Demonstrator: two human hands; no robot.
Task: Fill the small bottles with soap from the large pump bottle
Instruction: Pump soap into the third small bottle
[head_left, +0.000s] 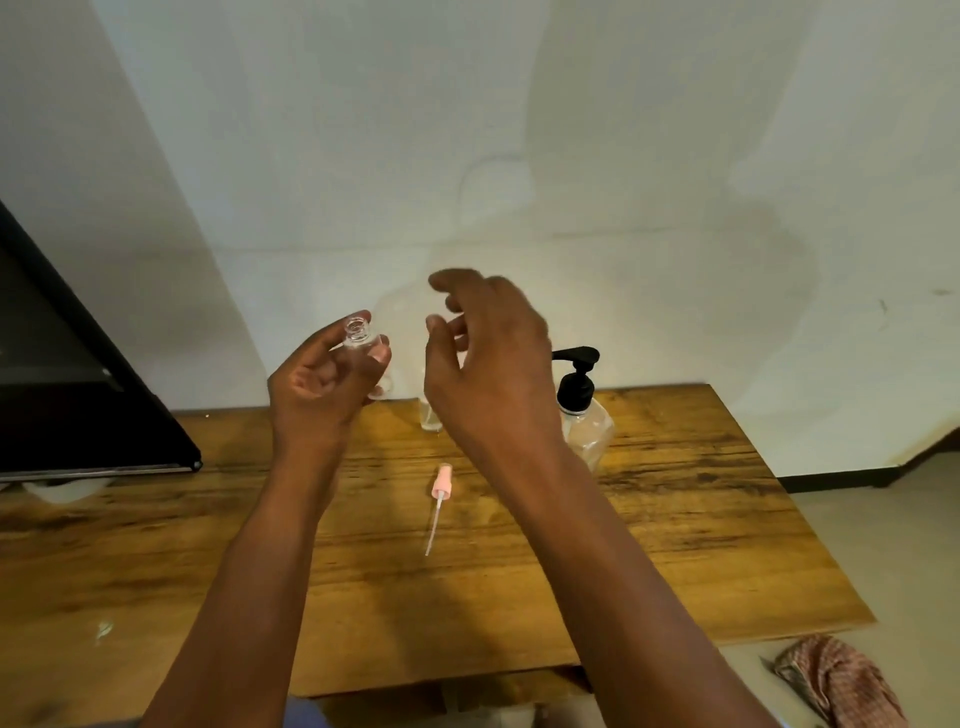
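Left hand (327, 382) gripping an uncapped small bottle (363, 345) above the tabletop (675, 519), right hand (485, 364) beside it at 3 o'clock with fingers loosely spread, holding nothing; pump bottle (584, 415) standing at 3 o'clock of that hand, pink sprayer (439, 496) lying at 6 o'clock.

A brown wood table (675, 519) stands by a white wall (571, 130). A black thing (78, 395) with a flat face leans at the left, its low corner over the table. A red checked cloth (841, 680) lies on the pale floor (904, 545) at the right.
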